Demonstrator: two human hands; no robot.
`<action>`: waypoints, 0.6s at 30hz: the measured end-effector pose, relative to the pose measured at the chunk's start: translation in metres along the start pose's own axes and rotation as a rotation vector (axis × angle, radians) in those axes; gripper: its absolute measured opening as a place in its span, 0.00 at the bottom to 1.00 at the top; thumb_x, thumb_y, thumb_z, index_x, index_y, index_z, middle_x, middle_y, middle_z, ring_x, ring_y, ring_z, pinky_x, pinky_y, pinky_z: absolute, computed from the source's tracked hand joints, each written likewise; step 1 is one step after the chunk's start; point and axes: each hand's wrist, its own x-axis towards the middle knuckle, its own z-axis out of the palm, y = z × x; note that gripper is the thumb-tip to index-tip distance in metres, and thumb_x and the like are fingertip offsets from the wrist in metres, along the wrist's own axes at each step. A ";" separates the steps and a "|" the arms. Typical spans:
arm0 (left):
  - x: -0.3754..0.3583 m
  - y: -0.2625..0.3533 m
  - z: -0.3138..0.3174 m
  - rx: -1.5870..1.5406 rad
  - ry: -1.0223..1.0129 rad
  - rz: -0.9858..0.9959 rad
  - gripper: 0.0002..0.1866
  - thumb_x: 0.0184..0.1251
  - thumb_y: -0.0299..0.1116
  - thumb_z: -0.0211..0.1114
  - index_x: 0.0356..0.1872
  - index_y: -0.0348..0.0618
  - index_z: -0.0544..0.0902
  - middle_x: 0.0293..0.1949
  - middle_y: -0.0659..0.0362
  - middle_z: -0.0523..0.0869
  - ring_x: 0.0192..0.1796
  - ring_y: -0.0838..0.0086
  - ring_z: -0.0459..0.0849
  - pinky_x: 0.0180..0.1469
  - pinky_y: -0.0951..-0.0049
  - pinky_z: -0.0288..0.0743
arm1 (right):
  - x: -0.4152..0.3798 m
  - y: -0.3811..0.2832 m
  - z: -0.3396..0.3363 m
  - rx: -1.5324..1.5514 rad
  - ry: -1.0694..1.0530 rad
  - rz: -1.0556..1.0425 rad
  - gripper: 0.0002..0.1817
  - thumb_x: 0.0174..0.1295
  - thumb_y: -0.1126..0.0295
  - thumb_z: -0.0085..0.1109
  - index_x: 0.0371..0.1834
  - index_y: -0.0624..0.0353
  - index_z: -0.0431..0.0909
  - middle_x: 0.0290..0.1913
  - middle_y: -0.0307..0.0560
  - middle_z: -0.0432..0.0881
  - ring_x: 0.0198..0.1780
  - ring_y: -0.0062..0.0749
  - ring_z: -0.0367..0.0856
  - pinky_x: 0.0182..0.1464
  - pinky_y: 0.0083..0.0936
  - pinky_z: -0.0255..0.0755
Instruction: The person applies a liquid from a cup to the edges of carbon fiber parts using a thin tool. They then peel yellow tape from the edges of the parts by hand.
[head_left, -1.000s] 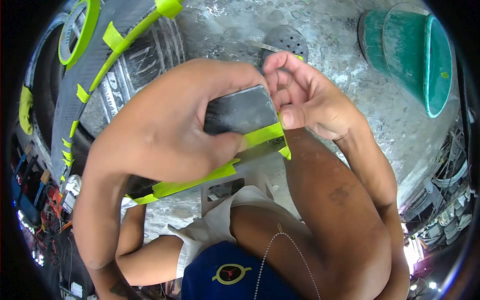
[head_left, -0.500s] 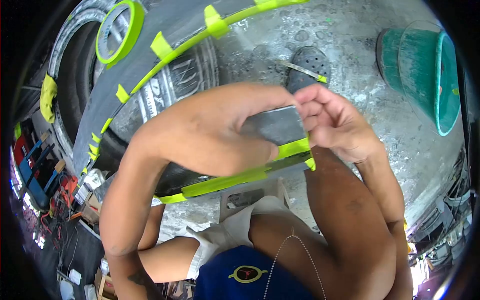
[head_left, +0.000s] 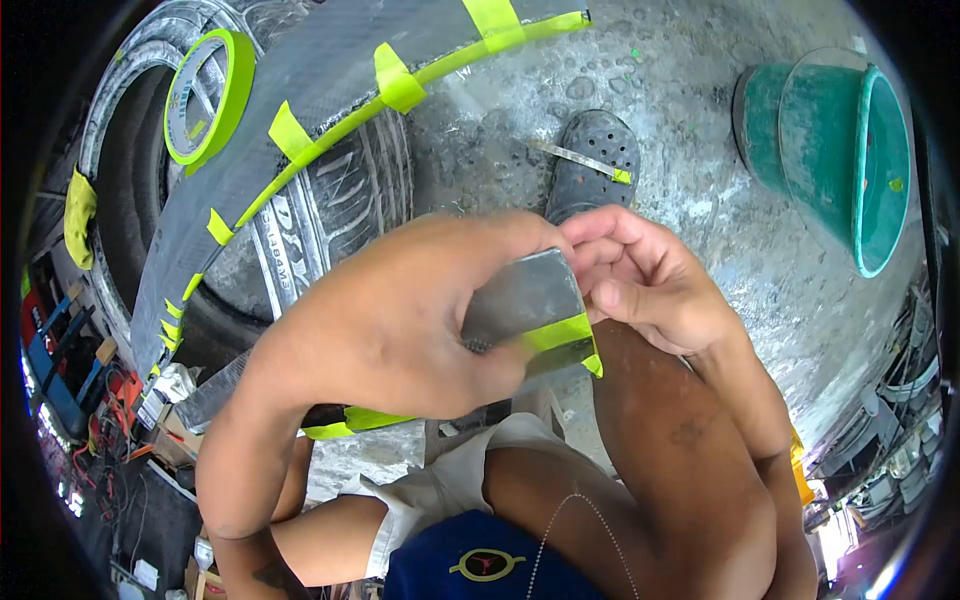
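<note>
A smooth dark grey panel end (head_left: 525, 295) is in front of me, with bright green masking tape (head_left: 560, 333) along its lower edge. My left hand (head_left: 390, 320) arches over this panel and grips it, index finger over the top edge and blurred thumb at the tape's lower side. At the panel's right end, my right hand (head_left: 655, 275) has its fingers curled in a pinch, close to the left index fingertip. What lies between those fingers, if anything, is hidden. A small tape flap (head_left: 594, 366) sticks out at the lower corner.
A curved grey part (head_left: 330, 70) with green tape tabs arches across the upper left, bearing a green tape roll (head_left: 238, 100). Tires (head_left: 350, 190) lie beneath and beside it. A knife-like strip (head_left: 580, 160) rests on my dark clog (head_left: 600, 135). A green bucket (head_left: 800, 130) stands right.
The view has shifted, so the floor things and both hands appear moved. My left thumb has slid left and down along the taped edge. The right fingers stay by the panel's end.
</note>
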 end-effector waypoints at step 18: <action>0.003 -0.008 0.002 0.052 0.012 0.055 0.28 0.47 0.22 0.72 0.55 0.44 0.80 0.43 0.50 0.88 0.47 0.53 0.89 0.48 0.64 0.81 | -0.003 -0.003 0.003 -0.205 0.004 -0.104 0.23 0.69 0.83 0.61 0.66 0.64 0.71 0.51 0.41 0.82 0.54 0.19 0.80 0.56 0.19 0.74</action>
